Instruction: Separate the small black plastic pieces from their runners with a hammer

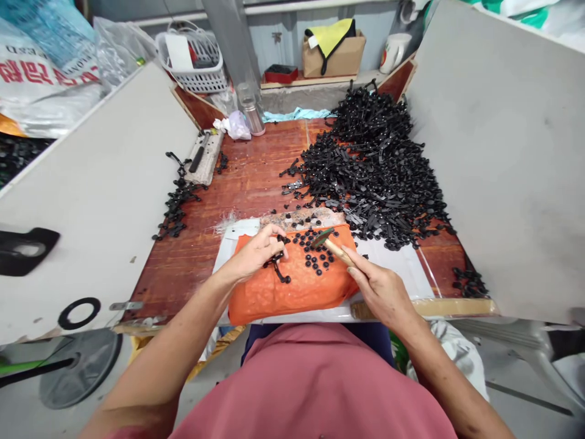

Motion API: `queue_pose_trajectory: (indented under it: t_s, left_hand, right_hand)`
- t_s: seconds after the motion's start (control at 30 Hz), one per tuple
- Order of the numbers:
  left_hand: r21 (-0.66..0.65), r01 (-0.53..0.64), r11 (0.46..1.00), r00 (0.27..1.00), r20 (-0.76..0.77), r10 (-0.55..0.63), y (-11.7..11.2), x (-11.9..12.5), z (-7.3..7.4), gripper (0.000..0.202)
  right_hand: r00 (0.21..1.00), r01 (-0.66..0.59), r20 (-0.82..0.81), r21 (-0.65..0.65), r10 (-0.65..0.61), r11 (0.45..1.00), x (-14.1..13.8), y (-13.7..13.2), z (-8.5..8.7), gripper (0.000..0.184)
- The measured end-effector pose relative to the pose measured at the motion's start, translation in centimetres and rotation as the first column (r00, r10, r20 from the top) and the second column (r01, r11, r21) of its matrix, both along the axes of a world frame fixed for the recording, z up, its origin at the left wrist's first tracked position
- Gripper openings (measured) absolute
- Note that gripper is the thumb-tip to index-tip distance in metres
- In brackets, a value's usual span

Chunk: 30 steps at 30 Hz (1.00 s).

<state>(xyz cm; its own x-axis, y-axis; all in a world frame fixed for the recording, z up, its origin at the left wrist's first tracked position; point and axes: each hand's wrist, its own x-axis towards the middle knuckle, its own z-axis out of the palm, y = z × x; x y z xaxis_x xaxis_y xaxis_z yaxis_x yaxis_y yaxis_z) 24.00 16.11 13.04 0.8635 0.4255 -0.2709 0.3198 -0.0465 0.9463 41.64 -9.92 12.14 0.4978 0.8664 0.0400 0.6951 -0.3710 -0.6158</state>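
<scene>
My left hand (pixel 259 251) is closed on a black plastic part (pixel 280 268) above the left side of an orange cloth (pixel 292 291). The part's slim arm and rounded end stick out below the fingers. In my right hand (pixel 377 283) is a small hammer (pixel 336 247), gripped by its pale wooden handle. The hammer's dark head hangs over several small round black caps (pixel 315 263) scattered on the cloth. My fingertips partly hide the piece in my left hand. Behind the cloth lies a stone slab (pixel 301 218) with a few more caps on it.
A large heap of black parts (pixel 370 177) covers the right of the red-brown table (pixel 247 171). More parts (pixel 173 210) lie along the left panel (pixel 109 183), near a block with a black-handled tool (pixel 198 155). A bottle (pixel 253 116) stands at the back. A pale panel (pixel 498 152) borders the right.
</scene>
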Motion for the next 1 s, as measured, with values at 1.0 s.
queue_pose_trajectory:
  t_s: [1.0]
  left_hand:
    - [0.683, -0.076, 0.726, 0.964, -0.137, 0.230, -2.2, 1.0, -1.3, 0.028]
  right_hand:
    - [0.998, 0.030, -0.063, -0.016, -0.031, 0.999, 0.2, -1.9, -1.1, 0.048]
